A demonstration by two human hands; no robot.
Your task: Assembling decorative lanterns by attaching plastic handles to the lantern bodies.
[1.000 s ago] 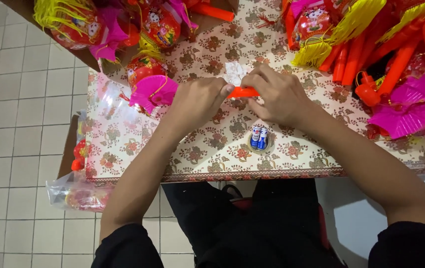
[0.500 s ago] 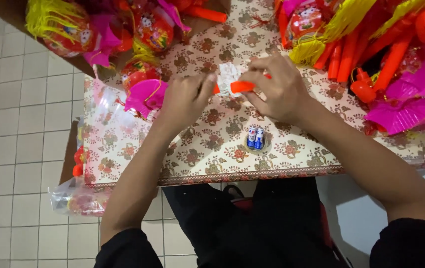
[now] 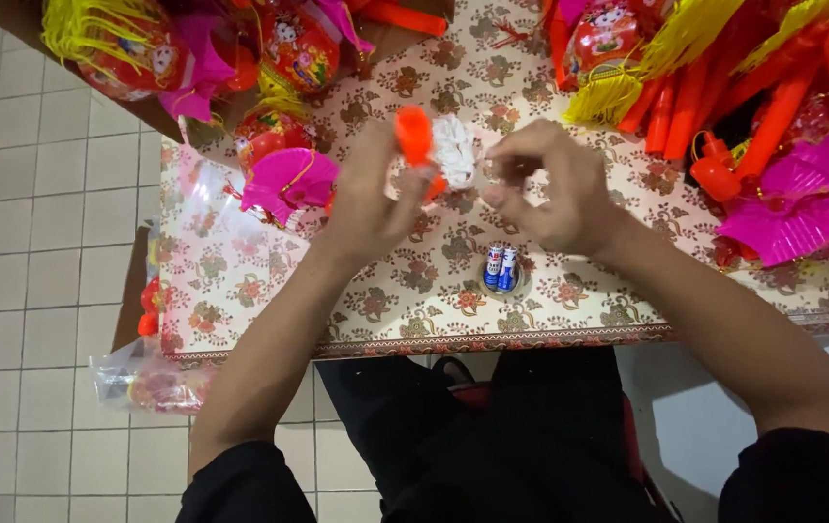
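Note:
My left hand holds an orange plastic stick upright above a table covered with a flower-patterned cloth. A crumpled white wrapper sits at the stick, between both hands. My right hand is just right of it, fingers pinched together at the wrapper's edge; whether they grip it is unclear. A pair of small blue and white batteries lies on the cloth below my hands, nearer the table's front edge.
Pink fans, red printed lanterns and yellow tassels crowd the back left. More orange sticks and pink fans fill the right. A clear plastic bag hangs at the table's left front corner.
The orange stick lay flat between both hands; now my left hand has raised it upright. The white wrapper has come up with it, and my right hand has shifted slightly right.

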